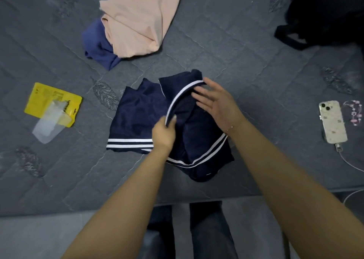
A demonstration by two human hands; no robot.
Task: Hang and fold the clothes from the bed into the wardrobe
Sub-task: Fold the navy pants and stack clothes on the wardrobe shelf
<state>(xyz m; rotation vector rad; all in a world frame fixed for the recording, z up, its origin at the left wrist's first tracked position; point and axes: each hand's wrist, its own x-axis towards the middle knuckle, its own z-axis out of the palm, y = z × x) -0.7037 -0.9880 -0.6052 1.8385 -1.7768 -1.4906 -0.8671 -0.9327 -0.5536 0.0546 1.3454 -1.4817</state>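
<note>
Navy garment [137,119] w/ white stripes on grey bed [246,62]. Left hand [163,133] pinches its striped edge; right hand [214,101] open-fingered, flat on fabric, gripping nothing.

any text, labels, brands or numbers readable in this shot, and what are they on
No text can be read with confidence.
Yellow flat packet: dark print, including a block of small lines, too blurred to read.
Clear plastic sleeve lying partly on the packet: no print visible.
Pale patterned phone: patterns only, no words.
Navy garment with white stripes: stripes only, no logo or label showing.
</note>
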